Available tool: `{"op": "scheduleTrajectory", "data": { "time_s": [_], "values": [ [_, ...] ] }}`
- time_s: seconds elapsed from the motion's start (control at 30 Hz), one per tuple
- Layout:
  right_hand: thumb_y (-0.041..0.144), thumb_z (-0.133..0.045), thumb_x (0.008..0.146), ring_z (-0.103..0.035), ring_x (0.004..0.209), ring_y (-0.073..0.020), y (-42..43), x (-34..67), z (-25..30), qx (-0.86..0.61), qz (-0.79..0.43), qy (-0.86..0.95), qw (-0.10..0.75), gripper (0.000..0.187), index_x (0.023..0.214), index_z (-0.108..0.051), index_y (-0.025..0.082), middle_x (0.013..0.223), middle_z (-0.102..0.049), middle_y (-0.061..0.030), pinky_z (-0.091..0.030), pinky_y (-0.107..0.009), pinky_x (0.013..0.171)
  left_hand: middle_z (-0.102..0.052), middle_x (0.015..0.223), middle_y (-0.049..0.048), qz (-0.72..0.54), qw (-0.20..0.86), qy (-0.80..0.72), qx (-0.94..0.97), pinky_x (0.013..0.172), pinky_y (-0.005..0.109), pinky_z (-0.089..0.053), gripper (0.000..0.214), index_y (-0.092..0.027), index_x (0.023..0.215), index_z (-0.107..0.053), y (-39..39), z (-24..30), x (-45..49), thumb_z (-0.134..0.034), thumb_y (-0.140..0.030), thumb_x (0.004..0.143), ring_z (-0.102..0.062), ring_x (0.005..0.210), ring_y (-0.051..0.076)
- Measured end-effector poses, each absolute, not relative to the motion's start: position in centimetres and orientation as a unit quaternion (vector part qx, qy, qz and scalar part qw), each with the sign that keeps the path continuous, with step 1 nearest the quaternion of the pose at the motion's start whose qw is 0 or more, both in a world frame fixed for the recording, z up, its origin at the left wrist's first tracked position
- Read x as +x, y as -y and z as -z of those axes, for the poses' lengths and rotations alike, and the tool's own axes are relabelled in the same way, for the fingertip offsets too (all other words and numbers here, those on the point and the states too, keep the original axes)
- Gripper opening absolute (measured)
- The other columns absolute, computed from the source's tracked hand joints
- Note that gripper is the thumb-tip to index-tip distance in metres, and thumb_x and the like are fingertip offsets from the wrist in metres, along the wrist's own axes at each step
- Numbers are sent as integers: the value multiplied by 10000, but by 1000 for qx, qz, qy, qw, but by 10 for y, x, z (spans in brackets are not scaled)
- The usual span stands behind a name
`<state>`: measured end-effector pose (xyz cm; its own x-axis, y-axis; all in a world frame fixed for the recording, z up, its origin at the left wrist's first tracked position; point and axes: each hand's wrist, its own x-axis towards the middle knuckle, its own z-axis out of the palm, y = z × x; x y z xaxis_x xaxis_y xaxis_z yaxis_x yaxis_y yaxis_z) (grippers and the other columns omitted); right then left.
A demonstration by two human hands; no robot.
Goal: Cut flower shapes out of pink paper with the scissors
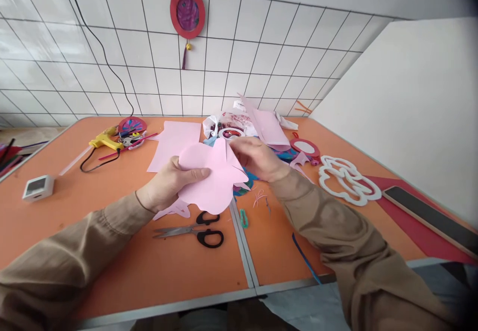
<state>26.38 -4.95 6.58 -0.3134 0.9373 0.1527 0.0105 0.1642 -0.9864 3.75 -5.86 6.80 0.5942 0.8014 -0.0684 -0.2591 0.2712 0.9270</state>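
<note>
My left hand (170,179) grips a pink paper cutout (205,176) with wavy, rounded edges, its thumb lying across the front. On the cutout's upper right side, where the paper is creased and folded, my right hand (256,157) has its fingers closed at the edge; its fingertips are partly hidden behind the paper. Below the cutout, black-handled scissors (203,231) lie on the orange table, with the blades pointing left. A small green clip (244,218) rests right of them. Pink paper scraps (175,210) show under my left hand.
A yellow glue gun (105,139) and a white box-shaped device (38,187) sit at left. Pink sheets (179,139) and plastic bags lie at the back. White flower-shaped outlines (347,179) and a dark phone-like slab (429,216) are at right. A round red ornament (200,15) hangs on the tiles.
</note>
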Motion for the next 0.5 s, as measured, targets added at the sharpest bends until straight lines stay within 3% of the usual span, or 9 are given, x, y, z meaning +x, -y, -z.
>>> {"op": "scheduleTrajectory", "data": {
  "time_s": [0.07,0.23,0.33,0.5],
  "values": [
    [682,-591,792,-627,669,-170,54,266,-75,-358,-545,615,443,527,837,-692,166,761,-681,-54,-493,-279,583,-779,767,55,-347,743,-285,497,550,283,-604,253,-143,910,-767,59,-67,37,-869,-231,695,-722,627,204],
    [423,-841,657,-560,650,-132,73,251,-87,-349,-509,667,416,362,762,-639,142,714,-607,-11,-436,-247,565,-777,758,61,-332,736,-293,511,539,257,-583,253,-129,911,-768,60,-64,39,-863,-232,699,-717,609,193],
    [369,-854,611,-496,592,-108,78,242,-86,-392,-489,664,408,355,690,-590,145,646,-542,23,-386,-231,511,-776,755,58,-325,735,-294,518,539,251,-579,237,-128,882,-771,61,-63,40,-864,-247,700,-717,609,188],
    [379,-789,661,-378,519,-77,77,241,-81,-434,-438,663,425,386,568,-478,170,560,-394,59,-272,-218,455,-775,760,60,-329,717,-301,535,537,256,-568,258,-130,879,-769,64,-63,40,-864,-288,699,-714,612,192]
  ]
}}
